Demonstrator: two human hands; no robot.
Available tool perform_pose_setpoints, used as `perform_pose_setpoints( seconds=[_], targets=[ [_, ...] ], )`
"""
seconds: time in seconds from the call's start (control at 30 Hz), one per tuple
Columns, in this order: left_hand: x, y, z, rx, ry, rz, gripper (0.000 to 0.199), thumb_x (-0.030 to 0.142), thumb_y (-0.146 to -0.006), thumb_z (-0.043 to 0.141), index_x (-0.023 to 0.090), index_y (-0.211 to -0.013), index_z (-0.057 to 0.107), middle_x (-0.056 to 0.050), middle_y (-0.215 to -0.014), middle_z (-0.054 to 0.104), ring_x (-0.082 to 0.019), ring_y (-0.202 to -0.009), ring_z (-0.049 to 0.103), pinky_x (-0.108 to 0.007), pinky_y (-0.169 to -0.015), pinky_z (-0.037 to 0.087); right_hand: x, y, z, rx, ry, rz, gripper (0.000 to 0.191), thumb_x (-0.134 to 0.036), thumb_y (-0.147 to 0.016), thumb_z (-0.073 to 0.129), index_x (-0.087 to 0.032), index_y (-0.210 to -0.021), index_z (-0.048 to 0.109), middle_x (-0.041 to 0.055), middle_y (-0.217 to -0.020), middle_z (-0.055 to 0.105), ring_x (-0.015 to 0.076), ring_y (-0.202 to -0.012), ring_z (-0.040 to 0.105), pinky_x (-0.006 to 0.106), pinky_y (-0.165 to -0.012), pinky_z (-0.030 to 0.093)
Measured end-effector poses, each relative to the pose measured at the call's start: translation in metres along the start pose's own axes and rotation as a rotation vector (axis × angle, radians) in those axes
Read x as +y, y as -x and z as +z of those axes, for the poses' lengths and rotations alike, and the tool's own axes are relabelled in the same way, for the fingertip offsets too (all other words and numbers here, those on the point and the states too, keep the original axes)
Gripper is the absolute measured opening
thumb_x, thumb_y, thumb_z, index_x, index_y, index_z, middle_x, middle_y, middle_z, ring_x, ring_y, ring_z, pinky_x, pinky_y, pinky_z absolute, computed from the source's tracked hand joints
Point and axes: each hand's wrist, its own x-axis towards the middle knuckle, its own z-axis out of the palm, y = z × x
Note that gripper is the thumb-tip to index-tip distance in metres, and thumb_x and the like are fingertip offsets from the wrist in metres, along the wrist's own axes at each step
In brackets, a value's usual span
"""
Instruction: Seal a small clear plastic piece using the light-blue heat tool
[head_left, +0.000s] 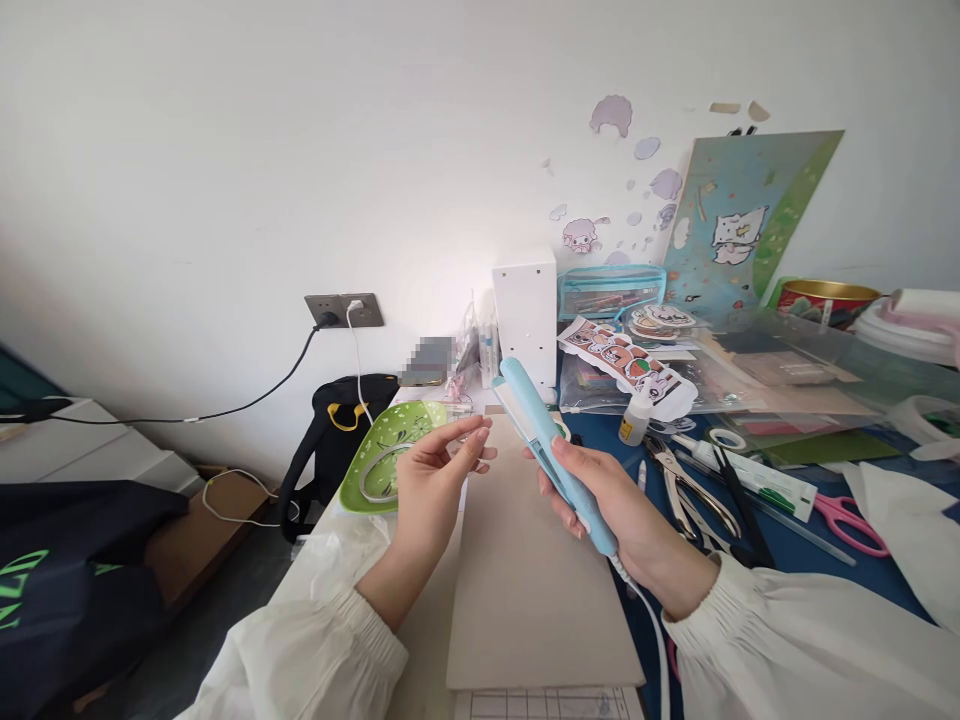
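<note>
A light blue flat iron (559, 465) with a white cord is in my right hand (600, 490), its tip pointing up and away. The fingers wrap round its handle. To its left, my left hand (439, 465) is raised with thumb and fingertips brought together; whatever they may hold is too small to make out. The two hands are apart. Beneath them lies a greyish-beige board (536, 590), over a sheet of lined paper (547, 704). Just behind my left hand sits a green patterned tray (360, 478) with a white cable in it.
On the right are pliers (675, 490), a small bottle (636, 420), a white tube (765, 480), pink scissors (851, 520) and plastic bags. A white box (525, 320) stands by the wall. A black bag (337, 430) and wall socket (343, 310) are at left.
</note>
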Motion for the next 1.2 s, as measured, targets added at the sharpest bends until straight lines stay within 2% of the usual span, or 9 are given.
perform_pose_setpoints(
  seconds=[0.1, 0.43, 0.53, 0.83, 0.97, 1.2],
  targets=[
    [-0.0005, 0.0001, -0.0001, 0.004, 0.008, -0.017, 0.021, 0.03, -0.066, 0.079, 0.02, -0.084, 0.075, -0.005, -0.086, 0.075, -0.014, -0.059, 0.066, -0.026, -0.054, 0.056, -0.0003, 0.0004, 0.0006, 0.001, -0.023, 0.002, 0.043, -0.056, -0.08, 0.062, -0.015, -0.066, 0.06, -0.0008, -0.064, 0.054, 0.0033, -0.041, 0.039, 0.018, -0.038, 0.028],
    [0.0069, 0.0029, 0.0036, 0.018, 0.05, -0.072, 0.02, 0.026, -0.062, 0.083, 0.02, -0.08, 0.076, 0.001, -0.074, 0.074, -0.006, -0.048, 0.061, -0.018, -0.05, 0.054, 0.0022, -0.0033, -0.001, 0.024, 0.041, 0.003, 0.044, -0.057, -0.074, 0.067, -0.015, -0.063, 0.063, -0.002, -0.056, 0.051, 0.0042, -0.038, 0.038, 0.019, -0.035, 0.03],
    [0.0079, 0.0032, 0.0046, 0.014, 0.052, -0.066, 0.019, 0.026, -0.063, 0.082, 0.02, -0.079, 0.076, 0.001, -0.076, 0.074, -0.007, -0.049, 0.061, -0.017, -0.049, 0.053, 0.0027, -0.004, -0.0005, 0.069, 0.034, 0.017, 0.044, -0.057, -0.072, 0.068, -0.014, -0.062, 0.063, -0.0024, -0.054, 0.051, 0.0046, -0.037, 0.038, 0.019, -0.034, 0.029],
    [0.0001, 0.0013, 0.0027, 0.022, 0.06, -0.047, 0.019, 0.027, -0.065, 0.081, 0.021, -0.083, 0.075, -0.001, -0.081, 0.076, -0.008, -0.056, 0.065, -0.016, -0.051, 0.052, 0.0018, -0.004, 0.0014, 0.09, -0.023, 0.05, 0.045, -0.061, -0.075, 0.064, -0.016, -0.083, 0.067, -0.0014, -0.068, 0.055, 0.0037, -0.042, 0.042, 0.016, -0.037, 0.032],
    [0.0003, 0.002, 0.0029, 0.044, 0.064, -0.04, 0.02, 0.027, -0.065, 0.081, 0.02, -0.084, 0.075, -0.002, -0.082, 0.076, -0.008, -0.057, 0.065, -0.016, -0.051, 0.052, 0.0003, -0.0037, 0.0011, 0.119, -0.053, 0.044, 0.047, -0.061, -0.075, 0.063, -0.015, -0.074, 0.063, -0.0008, -0.068, 0.055, 0.003, -0.043, 0.043, 0.015, -0.038, 0.031],
    [-0.0002, 0.0009, 0.0017, 0.048, 0.054, -0.057, 0.023, 0.028, -0.065, 0.081, 0.019, -0.085, 0.075, -0.003, -0.083, 0.076, -0.009, -0.059, 0.065, -0.018, -0.052, 0.053, 0.0025, -0.0032, 0.0012, 0.05, -0.062, 0.051, 0.043, -0.058, -0.079, 0.061, -0.016, -0.082, 0.063, -0.0018, -0.065, 0.054, 0.0033, -0.042, 0.041, 0.015, -0.036, 0.03]
  ],
)
